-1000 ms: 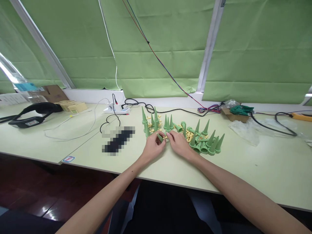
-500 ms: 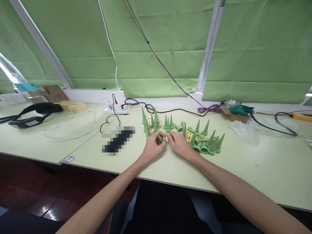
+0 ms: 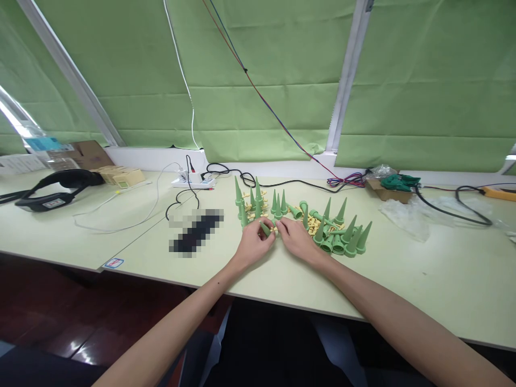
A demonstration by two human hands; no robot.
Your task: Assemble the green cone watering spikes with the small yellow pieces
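My left hand (image 3: 255,243) is closed on a green cone (image 3: 265,229), which lies tilted between thumb and fingers. A small yellow piece (image 3: 273,229) shows at the cone's right end. My right hand (image 3: 296,236) is beside it, its fingertips pinched together at the yellow piece; what exactly they grip is too small to make out. Behind my left hand stand several upright green cones with yellow pieces (image 3: 258,199). Three more cones (image 3: 278,204) stand just behind the fingertips. To the right of them, green cones (image 3: 351,242) stand and lie around a pile of yellow pieces (image 3: 316,226).
On the pale table (image 3: 250,279) a blurred black object (image 3: 196,231) lies left of my hands. Behind it are a power strip (image 3: 193,180) and cables. A black headset (image 3: 52,193) sits far left. Clear plastic bags (image 3: 407,217) and a cardboard box (image 3: 389,192) are at the right.
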